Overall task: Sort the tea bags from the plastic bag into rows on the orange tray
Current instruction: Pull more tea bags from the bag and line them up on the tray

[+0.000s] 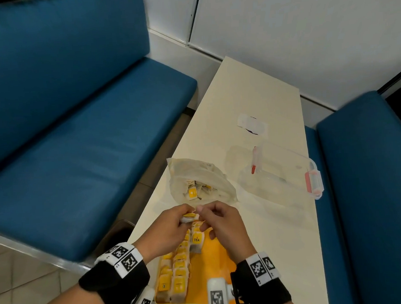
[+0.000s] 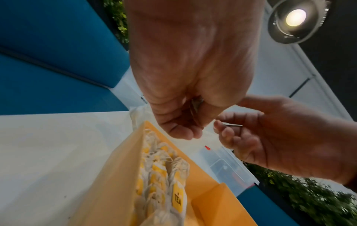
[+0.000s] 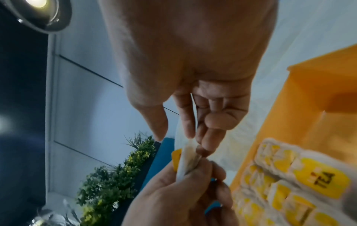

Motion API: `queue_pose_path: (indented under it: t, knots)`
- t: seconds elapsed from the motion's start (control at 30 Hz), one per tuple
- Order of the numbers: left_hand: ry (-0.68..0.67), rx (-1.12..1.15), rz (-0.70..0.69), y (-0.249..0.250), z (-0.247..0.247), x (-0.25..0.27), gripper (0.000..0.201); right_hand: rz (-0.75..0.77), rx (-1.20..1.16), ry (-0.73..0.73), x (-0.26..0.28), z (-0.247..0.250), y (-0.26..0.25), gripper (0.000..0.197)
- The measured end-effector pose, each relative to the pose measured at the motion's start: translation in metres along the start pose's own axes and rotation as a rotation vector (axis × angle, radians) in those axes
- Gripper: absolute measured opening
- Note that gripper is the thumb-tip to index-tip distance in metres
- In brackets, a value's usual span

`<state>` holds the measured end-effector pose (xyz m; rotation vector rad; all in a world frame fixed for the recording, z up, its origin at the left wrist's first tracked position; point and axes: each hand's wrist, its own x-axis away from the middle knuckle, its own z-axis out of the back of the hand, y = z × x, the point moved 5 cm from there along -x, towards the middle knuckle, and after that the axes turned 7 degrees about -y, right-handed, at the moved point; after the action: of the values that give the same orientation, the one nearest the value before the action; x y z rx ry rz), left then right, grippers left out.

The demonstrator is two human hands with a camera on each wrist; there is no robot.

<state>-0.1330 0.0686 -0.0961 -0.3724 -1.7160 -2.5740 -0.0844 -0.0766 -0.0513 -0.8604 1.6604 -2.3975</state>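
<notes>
Rows of tea bags [image 1: 176, 276] were laid on the orange tray [image 1: 214, 255]; above it, one tea bag [image 1: 190, 217] was pinched by left hand [image 1: 168, 225] and right hand [image 1: 219, 220], to be placed next.

We see each bare forearm wrapped in a black wrist strap [image 1: 116, 284] topped by a white band printed with square black-and-white coded markers [image 1: 128, 260]. The right strap [image 1: 260, 286] also carries a white cylindrical mount [image 1: 216, 295] bearing another marker on its near face.
</notes>
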Motion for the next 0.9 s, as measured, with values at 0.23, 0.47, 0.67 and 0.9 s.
queue_pose_path:
  t: [0.23,0.47,0.67,0.9]
  knots:
    - [0.058,-0.056,-0.101,0.011,-0.001,-0.003,0.024,-0.03,-0.077,0.02,-0.001,0.001,0.005,0.013]
    - [-0.059,-0.069,0.034,-0.003,-0.003,-0.002,0.011,0.089,0.026,0.043,-0.003,0.014,0.0,0.007]
    - [-0.022,0.071,-0.024,-0.002,0.008,0.003,0.053,0.164,0.07,-0.03,-0.001,0.025,-0.008,0.009]
    - [0.129,0.127,-0.175,0.02,0.016,0.0,0.006,0.164,-0.016,-0.068,0.004,0.023,-0.01,0.01]
